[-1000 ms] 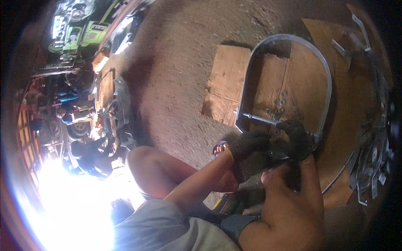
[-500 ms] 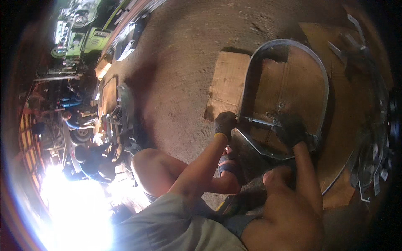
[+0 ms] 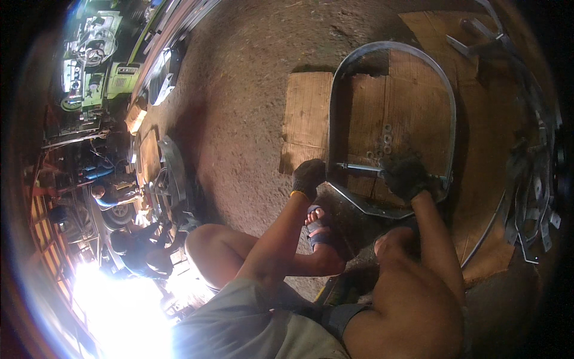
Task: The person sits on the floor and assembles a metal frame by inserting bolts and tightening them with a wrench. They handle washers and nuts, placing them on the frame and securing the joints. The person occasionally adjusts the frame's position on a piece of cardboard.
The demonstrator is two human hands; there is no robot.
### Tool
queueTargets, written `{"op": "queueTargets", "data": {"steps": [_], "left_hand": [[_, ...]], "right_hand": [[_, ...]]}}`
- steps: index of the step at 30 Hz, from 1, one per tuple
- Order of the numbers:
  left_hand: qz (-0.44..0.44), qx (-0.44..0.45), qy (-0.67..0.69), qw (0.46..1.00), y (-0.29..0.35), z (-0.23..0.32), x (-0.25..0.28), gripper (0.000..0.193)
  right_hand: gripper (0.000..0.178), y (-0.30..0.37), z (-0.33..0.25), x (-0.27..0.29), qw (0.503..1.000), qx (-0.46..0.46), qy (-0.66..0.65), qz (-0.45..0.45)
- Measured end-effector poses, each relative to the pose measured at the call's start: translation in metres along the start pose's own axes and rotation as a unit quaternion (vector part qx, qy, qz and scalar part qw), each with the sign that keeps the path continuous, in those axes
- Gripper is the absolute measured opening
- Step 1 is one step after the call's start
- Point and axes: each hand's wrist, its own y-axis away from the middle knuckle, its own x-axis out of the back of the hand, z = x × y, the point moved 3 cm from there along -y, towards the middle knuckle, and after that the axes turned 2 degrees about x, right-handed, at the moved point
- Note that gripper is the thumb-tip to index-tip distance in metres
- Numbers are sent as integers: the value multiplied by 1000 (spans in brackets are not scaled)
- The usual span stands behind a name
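Note:
A rounded metal band frame (image 3: 452, 107) with a angled lower end lies on cardboard in front of me. A bright metal rod (image 3: 359, 167) crosses its lower part from side to side. My left hand (image 3: 309, 178), in a dark glove, is closed at the frame's left side, by the rod's end; its fingers hide what they grip. Inside the frame, my right hand (image 3: 408, 178), also in a dark glove, is wrapped round the rod toward its right end. Several small ring-shaped nuts or washers (image 3: 387, 141) lie on the cardboard just beyond that hand.
Cardboard sheets (image 3: 306, 113) cover part of the rough floor (image 3: 251, 90). Bent metal strips (image 3: 529, 209) are piled at the right. Green machinery (image 3: 89, 66) stands at the far left, and people (image 3: 134, 248) crouch at the left near bright light.
The whole view has shifted, so the frame and both hands sit slightly higher and farther left. Both hands keep about the same places on the frame; the washers show more clearly.

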Motion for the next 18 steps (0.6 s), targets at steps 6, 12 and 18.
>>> {"op": "queueTargets", "data": {"steps": [6, 12, 18], "left_hand": [[16, 206, 394, 896, 8, 29, -4, 12], [-3, 204, 351, 914, 5, 23, 4, 21], [-42, 168, 370, 913, 3, 43, 9, 40]], "right_hand": [[24, 3, 3, 4, 999, -4, 23, -32], [25, 5, 7, -9, 998, -37, 3, -51], [26, 10, 10, -9, 1000, -3, -4, 10]]}}
